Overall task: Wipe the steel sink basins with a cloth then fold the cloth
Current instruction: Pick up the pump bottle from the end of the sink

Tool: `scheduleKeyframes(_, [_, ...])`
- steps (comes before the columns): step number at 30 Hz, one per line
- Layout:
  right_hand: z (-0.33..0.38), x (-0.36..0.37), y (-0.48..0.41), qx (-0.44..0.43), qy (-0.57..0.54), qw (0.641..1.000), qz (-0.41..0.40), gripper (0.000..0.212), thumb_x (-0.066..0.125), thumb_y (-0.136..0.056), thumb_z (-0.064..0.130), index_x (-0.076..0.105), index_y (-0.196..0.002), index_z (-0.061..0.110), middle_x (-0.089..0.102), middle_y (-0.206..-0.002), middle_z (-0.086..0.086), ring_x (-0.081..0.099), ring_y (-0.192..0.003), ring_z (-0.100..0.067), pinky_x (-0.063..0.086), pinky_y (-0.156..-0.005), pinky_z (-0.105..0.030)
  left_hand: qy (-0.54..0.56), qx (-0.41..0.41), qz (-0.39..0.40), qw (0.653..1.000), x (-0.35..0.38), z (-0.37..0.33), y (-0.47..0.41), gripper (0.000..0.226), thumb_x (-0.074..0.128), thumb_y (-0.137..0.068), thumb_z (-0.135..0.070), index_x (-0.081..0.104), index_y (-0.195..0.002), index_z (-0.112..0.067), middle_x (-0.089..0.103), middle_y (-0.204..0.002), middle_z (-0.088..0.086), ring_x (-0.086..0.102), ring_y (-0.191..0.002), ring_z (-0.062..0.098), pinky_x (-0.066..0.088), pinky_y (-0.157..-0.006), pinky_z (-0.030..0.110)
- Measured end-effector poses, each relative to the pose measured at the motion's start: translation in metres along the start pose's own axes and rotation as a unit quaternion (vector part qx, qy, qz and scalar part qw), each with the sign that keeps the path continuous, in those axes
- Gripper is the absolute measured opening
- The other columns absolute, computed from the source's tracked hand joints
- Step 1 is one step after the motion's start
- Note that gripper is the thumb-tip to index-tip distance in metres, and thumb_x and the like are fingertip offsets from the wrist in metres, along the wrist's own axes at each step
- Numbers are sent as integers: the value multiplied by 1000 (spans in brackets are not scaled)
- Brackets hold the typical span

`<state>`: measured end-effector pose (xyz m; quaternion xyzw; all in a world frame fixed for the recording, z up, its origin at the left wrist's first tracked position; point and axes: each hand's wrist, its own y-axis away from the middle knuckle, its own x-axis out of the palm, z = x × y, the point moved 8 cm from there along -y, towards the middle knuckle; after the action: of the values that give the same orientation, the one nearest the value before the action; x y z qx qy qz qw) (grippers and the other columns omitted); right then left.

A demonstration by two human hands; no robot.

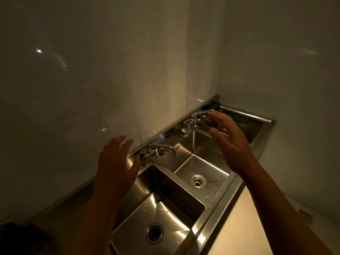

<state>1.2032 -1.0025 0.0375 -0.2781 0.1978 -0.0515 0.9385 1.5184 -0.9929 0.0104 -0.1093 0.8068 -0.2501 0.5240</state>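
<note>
A glossy pale wall (73, 89) is seen along the left, and the stainless-steel sink unit (219, 205) is set tight against it, running away into the corner. The left hand (117, 162) is raised in front of this wall, above the sink's back edge, with its fingers straight, spread wide and gripping nothing.

Three steel basins are counted in a row. The near basin (139, 218) lies lowest in view. The middle basin (207, 168) is parted from it by a narrow steel divider. The far basin (244, 124) is tucked into the corner. Their steel is shiny, and bright streaks are reflected in it. Two round drains are seen, one in the near basin (154, 233) and one in the middle basin (198, 180). Two chrome faucets are mounted on the back ledge, a near one (161, 150) and a far one (195, 120).

The right hand (231, 144) is held up above the middle and far basins, fingers open, slightly bent and holding nothing. Open space is left between the two hands. A second pale wall (285, 70) closes the right side, and a pale flat surface (248, 227) lies beyond the sink's front rim.
</note>
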Motion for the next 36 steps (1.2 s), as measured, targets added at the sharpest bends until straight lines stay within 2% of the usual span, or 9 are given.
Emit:
scheduleKeyframes(3, [-15, -13, 1, 17, 26, 999, -8, 48, 49, -94, 50, 46, -140, 39, 42, -136, 36, 41, -125, 17, 35, -93, 0, 25, 13, 9, 1000, 23, -11, -15, 57, 51, -93, -44, 59, -138, -11, 54, -145, 12, 46, -136, 32, 47, -107, 56])
scheduleKeyframes(7, [-27, -21, 5, 52, 40, 998, -21, 51, 49, -93, 54, 46, -141, 38, 44, -140, 27, 41, -127, 14, 35, -95, -14, 48, 28, 29, 998, 45, -19, -29, 55, 58, -91, -39, 59, -139, -12, 52, -147, 10, 44, -138, 30, 47, -107, 56])
scheduleKeyframes(14, [-18, -41, 15, 72, 64, 994, -59, 54, 47, -93, 55, 46, -144, 36, 46, -145, 19, 42, -129, 11, 38, -97, -19, 111, 65, 34, 991, 51, -37, -40, 49, 64, -93, -30, 59, -137, -11, 51, -148, 12, 45, -136, 30, 49, -105, 55])
scheduleKeyframes(20, [0, -55, 25, 69, 75, 992, -78, 54, 46, -92, 57, 47, -142, 38, 47, -136, 27, 43, -122, 17, 42, -94, -21, 153, 86, 22, 984, 47, -55, -48, 50, 60, -95, -34, 58, -138, -10, 50, -150, 9, 41, -138, 24, 47, -107, 47])
scheduleKeyframes(22, [4, -63, 31, 68, 84, 990, -85, 56, 46, -91, 57, 47, -143, 36, 47, -140, 23, 43, -124, 14, 41, -94, -20, 174, 92, 17, 980, 49, -65, -50, 47, 62, -96, -32, 58, -138, -11, 50, -150, 7, 41, -137, 23, 47, -104, 43])
scheduleKeyframes(24, [6, -77, 36, 76, 89, 988, -101, 61, 45, -89, 60, 47, -144, 32, 48, -146, 13, 45, -129, 3, 42, -99, -25, 197, 104, 17, 975, 53, -80, -52, 49, 60, -93, -34, 60, -136, -11, 51, -147, 7, 42, -134, 21, 44, -101, 37])
scheduleKeyframes(27, [7, -106, 41, 80, 93, 984, -132, 60, 47, -90, 56, 48, -144, 29, 51, -146, 6, 48, -133, -8, 43, -103, -28, 213, 130, 24, 968, 63, -107, -57, 50, 59, -91, -33, 61, -134, -10, 54, -144, 10, 41, -131, 15, 45, -104, 40])
scheduleKeyframes(31, [1, -145, 50, 85, 103, 978, -157, 53, 47, -94, 49, 48, -144, 30, 51, -145, 9, 48, -132, -6, 45, -104, -29, 246, 153, 25, 957, 79, -148, -69, 50, 60, -90, -31, 60, -136, -12, 54, -142, 9, 40, -130, 13, 48, -105, 46])
scheduleKeyframes(36, [-20, -214, 54, 87, 114, 970, -196, 50, 46, -95, 48, 48, -143, 36, 51, -145, 10, 46, -134, -3, 44, -108, -36, 253, 185, 26, 949, 111, -212, -93, 51, 58, -92, -36, 59, -139, -16, 53, -143, 3, 41, -132, 12, 44, -106, 41])
